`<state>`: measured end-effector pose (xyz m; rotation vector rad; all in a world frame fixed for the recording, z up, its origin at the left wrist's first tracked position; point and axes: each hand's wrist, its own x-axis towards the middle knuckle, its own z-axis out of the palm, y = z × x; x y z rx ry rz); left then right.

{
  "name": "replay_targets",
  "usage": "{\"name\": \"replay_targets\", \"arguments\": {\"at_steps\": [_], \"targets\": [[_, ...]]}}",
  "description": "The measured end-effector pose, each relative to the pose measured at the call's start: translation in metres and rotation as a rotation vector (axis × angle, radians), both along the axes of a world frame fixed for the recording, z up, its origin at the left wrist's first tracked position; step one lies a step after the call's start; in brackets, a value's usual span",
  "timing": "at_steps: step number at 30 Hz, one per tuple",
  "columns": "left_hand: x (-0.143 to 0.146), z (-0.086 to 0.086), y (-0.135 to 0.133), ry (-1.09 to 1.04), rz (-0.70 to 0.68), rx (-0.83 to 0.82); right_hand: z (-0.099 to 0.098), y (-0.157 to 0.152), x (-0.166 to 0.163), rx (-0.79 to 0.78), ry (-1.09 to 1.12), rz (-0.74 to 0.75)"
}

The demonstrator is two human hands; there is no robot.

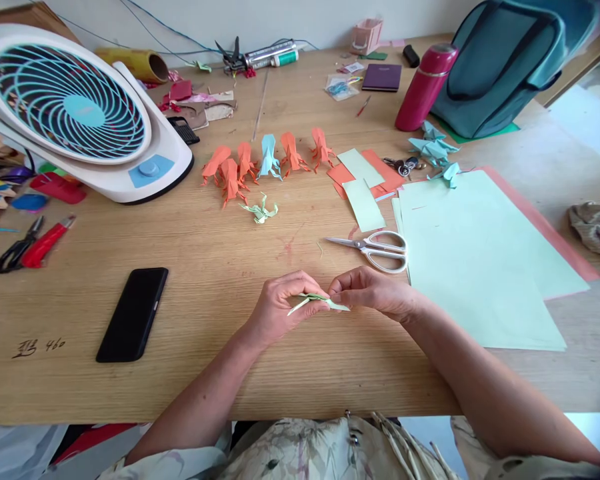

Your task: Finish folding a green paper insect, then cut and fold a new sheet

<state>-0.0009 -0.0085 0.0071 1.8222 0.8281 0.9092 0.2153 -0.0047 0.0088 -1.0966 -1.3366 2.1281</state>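
Note:
Both my hands meet over the near middle of the wooden table. My left hand and my right hand each pinch one end of a small pale green folded paper piece, held just above the tabletop. Thin green points stick out to the left and right of my fingers. White-handled scissors lie just beyond my right hand. A finished pale green folded figure lies farther back, in front of a row of orange and blue folded figures.
Large pale green sheets over a pink sheet cover the right side. A black phone lies at left. A white and teal fan stands at back left, red-handled pliers near it. A pink bottle and teal bag stand at back right.

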Motion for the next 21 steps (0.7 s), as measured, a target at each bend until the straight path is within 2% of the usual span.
{"name": "replay_targets", "arguments": {"at_steps": [9,21], "targets": [[0.0009,-0.0010,0.0000,0.018,0.010,0.004,-0.0058,-0.0034,0.0016,0.027,-0.041,-0.029],[-0.0013,-0.0059,0.0009,-0.022,-0.049,0.023,-0.0048,-0.0047,0.0015,0.017,-0.016,-0.041]]}}
